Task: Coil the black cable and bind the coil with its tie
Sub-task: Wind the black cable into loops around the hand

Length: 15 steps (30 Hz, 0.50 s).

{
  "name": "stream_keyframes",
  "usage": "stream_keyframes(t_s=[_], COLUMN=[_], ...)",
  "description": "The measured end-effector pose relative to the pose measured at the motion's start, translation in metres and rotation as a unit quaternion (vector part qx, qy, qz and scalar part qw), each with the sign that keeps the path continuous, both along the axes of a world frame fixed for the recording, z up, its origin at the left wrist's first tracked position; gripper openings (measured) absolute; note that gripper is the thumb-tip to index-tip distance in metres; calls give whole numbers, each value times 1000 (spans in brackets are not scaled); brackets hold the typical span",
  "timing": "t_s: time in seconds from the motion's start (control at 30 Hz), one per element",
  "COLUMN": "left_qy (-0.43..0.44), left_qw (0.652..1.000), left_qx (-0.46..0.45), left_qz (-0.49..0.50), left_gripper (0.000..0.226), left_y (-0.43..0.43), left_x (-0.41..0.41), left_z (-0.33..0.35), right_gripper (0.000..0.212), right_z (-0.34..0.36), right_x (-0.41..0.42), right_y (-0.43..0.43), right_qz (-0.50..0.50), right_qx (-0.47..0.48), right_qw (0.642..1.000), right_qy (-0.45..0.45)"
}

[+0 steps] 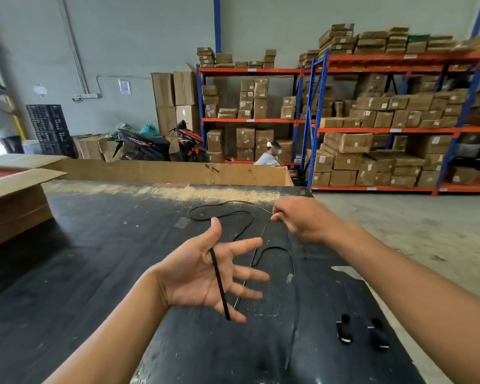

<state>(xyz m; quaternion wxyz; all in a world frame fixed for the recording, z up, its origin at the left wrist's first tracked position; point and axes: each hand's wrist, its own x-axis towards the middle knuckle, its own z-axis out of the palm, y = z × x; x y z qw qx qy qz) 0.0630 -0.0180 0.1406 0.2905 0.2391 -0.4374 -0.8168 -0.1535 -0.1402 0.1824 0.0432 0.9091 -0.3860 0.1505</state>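
A thin black cable (234,213) lies in loose loops on the black table (81,245). My left hand (205,275) is palm up with fingers spread, and one end of the cable (219,284) runs across the palm, caught between thumb and forefinger, its tip hanging past the little finger. My right hand (302,220) is farther back and to the right, fingers pinched on another stretch of the cable, lifting it off the table. From there the cable hangs down in a long loop (294,273) toward the table's near edge. I cannot make out a tie.
Open cardboard boxes (14,200) stand on the table's left side. Two small black objects (360,332) lie near the table's right edge. A long cardboard box (178,171) borders the far edge. Shelves of cartons (385,120), scooters and two people are beyond.
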Motion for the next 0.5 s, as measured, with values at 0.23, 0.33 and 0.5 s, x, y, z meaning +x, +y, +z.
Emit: stream_keyframes(t_s=[0.23,0.33,0.5], left_qy=[0,29,84], left_qw=[996,988,970], left_qx=[46,42,31], left_qz=[79,147,225], left_gripper=[94,87,85], left_y=[-5,-10,-19], left_x=[8,18,31], left_z=[-12,-6,10], right_gripper=[22,21,21], right_z=[34,37,14], right_x=[25,32,42], right_y=[12,27,71], right_qz=[44,46,45], right_qx=[-114,-123,19], right_qw=[992,988,986], right_qy=[-29,-77,-159])
